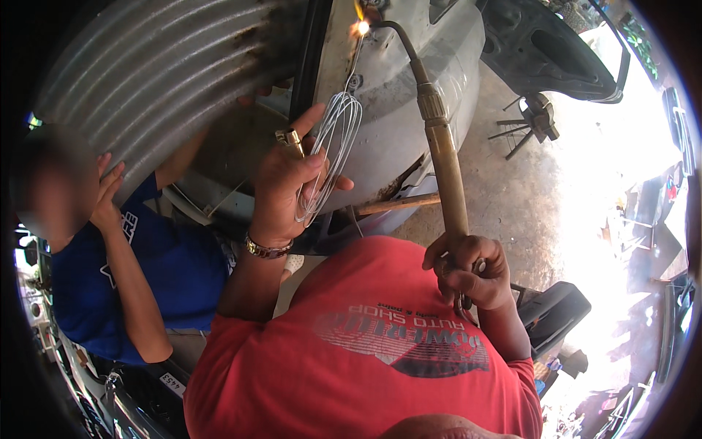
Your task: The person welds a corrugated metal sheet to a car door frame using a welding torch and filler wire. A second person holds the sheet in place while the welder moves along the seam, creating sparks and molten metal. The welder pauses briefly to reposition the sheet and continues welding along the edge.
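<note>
My left hand (pixel 281 183) is closed around a looped coil of thin silvery welding wire (pixel 342 121), some fingers stretched out. One end of the wire runs up to a bright glowing flame (pixel 363 28) on a grey car body panel (pixel 395 58). A gold-coloured band or short cylinder (pixel 290 140) shows at my fingers; I cannot tell which. Wrapped round the valve end of a brass-coloured gas welding torch (pixel 447 168) is my right hand (pixel 475 271). The torch's bent tip reaches the flame from the right.
To the left, another person in a blue shirt (pixel 164 271) has an arm raised beside a ribbed metal sheet (pixel 161 73). A dark panel (pixel 552 51) juts out at upper right, above a metal stand (pixel 537 121) on the concrete floor (pixel 512 212). A wooden stick (pixel 398 204) lies below the car body.
</note>
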Tool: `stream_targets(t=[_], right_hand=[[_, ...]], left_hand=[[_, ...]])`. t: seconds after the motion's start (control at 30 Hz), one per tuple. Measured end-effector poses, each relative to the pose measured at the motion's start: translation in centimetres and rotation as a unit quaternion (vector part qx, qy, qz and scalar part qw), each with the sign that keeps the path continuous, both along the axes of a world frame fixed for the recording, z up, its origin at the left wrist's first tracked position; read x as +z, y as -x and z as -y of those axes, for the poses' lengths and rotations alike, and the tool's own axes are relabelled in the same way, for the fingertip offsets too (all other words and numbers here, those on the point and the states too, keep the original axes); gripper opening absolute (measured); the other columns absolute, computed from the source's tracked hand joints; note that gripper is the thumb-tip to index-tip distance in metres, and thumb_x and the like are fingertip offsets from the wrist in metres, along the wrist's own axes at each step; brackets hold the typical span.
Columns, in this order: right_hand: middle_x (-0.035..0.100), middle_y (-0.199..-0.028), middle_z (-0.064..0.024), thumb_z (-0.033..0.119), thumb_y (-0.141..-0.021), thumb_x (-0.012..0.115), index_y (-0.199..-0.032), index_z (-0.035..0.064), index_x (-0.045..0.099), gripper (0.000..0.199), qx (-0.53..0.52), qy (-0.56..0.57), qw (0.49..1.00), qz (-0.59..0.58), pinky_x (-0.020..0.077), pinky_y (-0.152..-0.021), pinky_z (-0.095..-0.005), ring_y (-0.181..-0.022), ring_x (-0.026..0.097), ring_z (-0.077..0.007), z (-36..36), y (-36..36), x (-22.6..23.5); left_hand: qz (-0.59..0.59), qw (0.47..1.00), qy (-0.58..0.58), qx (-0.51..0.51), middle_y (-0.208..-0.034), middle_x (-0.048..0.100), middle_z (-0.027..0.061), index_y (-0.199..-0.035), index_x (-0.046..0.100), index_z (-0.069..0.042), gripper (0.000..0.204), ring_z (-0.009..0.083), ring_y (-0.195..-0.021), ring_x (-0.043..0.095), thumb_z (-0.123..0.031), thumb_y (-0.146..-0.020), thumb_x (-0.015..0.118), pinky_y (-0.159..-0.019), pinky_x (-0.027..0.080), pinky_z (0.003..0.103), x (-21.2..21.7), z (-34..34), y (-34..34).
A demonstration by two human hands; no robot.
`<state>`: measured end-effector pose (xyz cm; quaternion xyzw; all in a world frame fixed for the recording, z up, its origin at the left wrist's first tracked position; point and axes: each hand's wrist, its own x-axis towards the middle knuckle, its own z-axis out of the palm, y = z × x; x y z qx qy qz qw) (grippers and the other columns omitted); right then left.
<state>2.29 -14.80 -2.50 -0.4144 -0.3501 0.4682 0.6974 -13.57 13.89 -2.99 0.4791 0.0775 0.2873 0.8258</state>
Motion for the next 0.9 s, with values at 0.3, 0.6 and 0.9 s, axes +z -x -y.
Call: stream_targets(t=[0.3,0.6,0.9], right_hand=[[0.063,-0.066,-0.0101,-0.018,-0.083,0.066,-0.074,0.0083,0.054,0.031,0.022,0.002,1.0,-0.013,0.0579,-0.077,-0.0411,-0.064,0.068,-0.0223,0.4,-1.6,-1.2],[0.061,-0.064,-0.0098,-0.017,-0.083,0.068,-0.074,0.0091,0.053,0.032,0.032,0.003,0.999,-0.002,0.0581,-0.075,-0.0411,-0.068,0.07,-0.0244,-0.6,-2.7,-1.9],[0.062,-0.068,-0.012,-0.017,-0.082,0.068,-0.072,0.0088,0.051,0.031,0.016,-0.005,1.0,0.007,0.0552,-0.063,-0.0366,-0.08,0.072,-0.0295,-0.8,-2.6,-2.3]], left_hand=[[-0.017,1.0,-0.014,0.018,-0.088,0.056,-0.0019,-0.162,0.033,0.006,0.08,0.0019,-0.06,0.049,-0.006,-0.092,0.07,-0.078,0.067,0.042,-0.9,0.1,-0.3],[-0.014,0.999,0.038,-0.009,-0.114,0.065,0.0067,-0.164,0.028,0.006,0.083,0.0028,-0.063,0.052,-0.006,-0.093,0.068,-0.08,0.067,0.044,-2.2,-0.9,-0.7],[0.001,0.999,0.029,-0.016,-0.127,0.065,0.0112,-0.163,0.036,0.001,0.072,0.0007,-0.064,0.054,-0.003,-0.096,0.062,-0.082,0.068,0.044,-2.2,-1.1,-1.3]])
